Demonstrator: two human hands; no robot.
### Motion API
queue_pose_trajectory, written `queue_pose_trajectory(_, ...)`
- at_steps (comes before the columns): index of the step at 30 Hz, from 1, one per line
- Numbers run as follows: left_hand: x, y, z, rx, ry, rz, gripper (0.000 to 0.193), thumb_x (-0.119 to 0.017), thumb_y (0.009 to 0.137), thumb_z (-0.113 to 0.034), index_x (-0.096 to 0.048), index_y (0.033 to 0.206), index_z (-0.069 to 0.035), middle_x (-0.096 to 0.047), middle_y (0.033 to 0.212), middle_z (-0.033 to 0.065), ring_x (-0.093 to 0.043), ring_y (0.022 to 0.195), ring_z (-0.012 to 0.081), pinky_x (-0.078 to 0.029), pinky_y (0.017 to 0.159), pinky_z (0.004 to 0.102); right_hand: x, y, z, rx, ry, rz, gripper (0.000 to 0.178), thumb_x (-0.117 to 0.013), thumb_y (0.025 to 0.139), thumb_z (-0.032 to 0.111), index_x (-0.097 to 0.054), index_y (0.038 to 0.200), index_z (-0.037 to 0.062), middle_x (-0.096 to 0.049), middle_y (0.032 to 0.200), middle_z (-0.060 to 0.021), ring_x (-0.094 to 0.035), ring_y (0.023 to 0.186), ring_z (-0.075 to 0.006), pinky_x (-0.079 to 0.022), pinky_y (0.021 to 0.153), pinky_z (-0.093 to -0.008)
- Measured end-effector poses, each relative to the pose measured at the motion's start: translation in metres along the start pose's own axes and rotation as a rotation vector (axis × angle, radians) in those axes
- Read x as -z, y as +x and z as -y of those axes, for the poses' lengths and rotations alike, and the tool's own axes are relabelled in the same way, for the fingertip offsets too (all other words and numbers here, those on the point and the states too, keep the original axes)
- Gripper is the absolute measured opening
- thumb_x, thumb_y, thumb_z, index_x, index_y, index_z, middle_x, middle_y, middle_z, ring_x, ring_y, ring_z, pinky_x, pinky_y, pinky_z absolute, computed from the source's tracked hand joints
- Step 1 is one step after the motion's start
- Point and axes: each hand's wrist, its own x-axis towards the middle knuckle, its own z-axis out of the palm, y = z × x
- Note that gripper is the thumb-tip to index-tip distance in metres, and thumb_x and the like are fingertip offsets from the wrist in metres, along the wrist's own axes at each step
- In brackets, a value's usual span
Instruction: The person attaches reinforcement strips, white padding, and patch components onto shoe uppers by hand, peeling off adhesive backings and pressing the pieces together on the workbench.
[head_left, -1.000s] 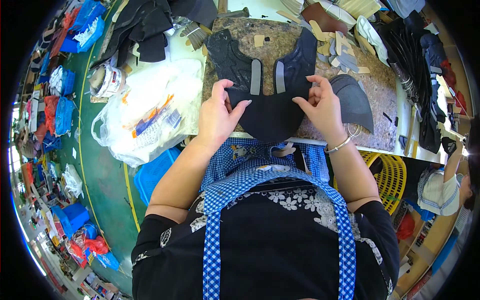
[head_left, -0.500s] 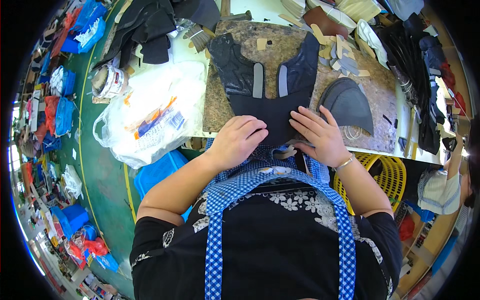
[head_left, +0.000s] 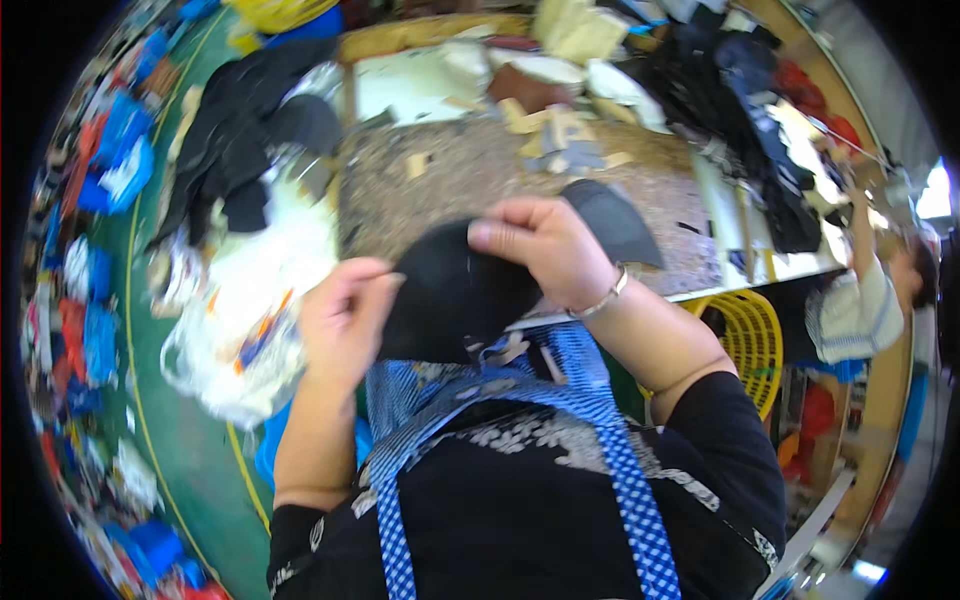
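Observation:
Both my hands hold a black shoe upper piece (head_left: 455,300) raised in front of my apron, near the front edge of the work board (head_left: 385,200). My right hand (head_left: 560,250) is closed, pinching its top edge between thumb and fingers. At its left edge my left hand (head_left: 342,318) is closed too, with thumb and fingertips together on the rim. The piece looks curved or folded over, so its grey strips are out of sight. Just beyond my right wrist lies a stack of dark grey rounded pieces (head_left: 622,228).
Small beige and grey cut pieces (head_left: 565,140) lie at the board's far side. To the left are a white plastic bag (head_left: 235,345), a jar (head_left: 178,272) and black material (head_left: 235,140). A yellow basket (head_left: 745,345) stands at the right, with another person (head_left: 860,305) beyond.
The black shoe upper piece, flat on the board before, has been lifted and bent over. My hands have gone from lying on it to gripping its edges. The head view has shifted.

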Motion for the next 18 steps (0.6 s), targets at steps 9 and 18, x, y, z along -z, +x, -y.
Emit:
queue_pose_trajectory(9, 0.047, -0.012, 0.088, 0.177, -0.237, -0.378, 0.008, -0.056, 0.087, -0.011, -0.055, 0.094, -0.006, -0.051, 0.072, -0.0044, -0.044, 0.064, 0.0036, -0.037, 0.061, 0.0173, 0.173, -0.008, 0.134, 1.73, -1.133, -1.657, 0.015, -0.067, 0.079, 0.007, -0.065, 0.091, -0.0002, -0.065, 0.084, -0.0094, -0.061, 0.072, -0.0204, -0.049, 0.068, -0.0293)
queue_pose_trajectory(18, 0.001, 0.031, 0.078, 0.014, 0.195, -0.077, 0.013, -0.064, 0.08, -0.011, -0.056, 0.089, -0.004, -0.055, 0.071, 0.0045, -0.053, 0.062, 0.0151, -0.044, 0.057, 0.0257, 0.426, 0.03, 0.037, 0.163, -1.565, -1.296, 0.04, -0.045, 0.089, 0.041, -0.058, 0.114, 0.0129, -0.059, 0.113, -0.0107, -0.055, 0.103, -0.0314, -0.045, 0.084, -0.0369)
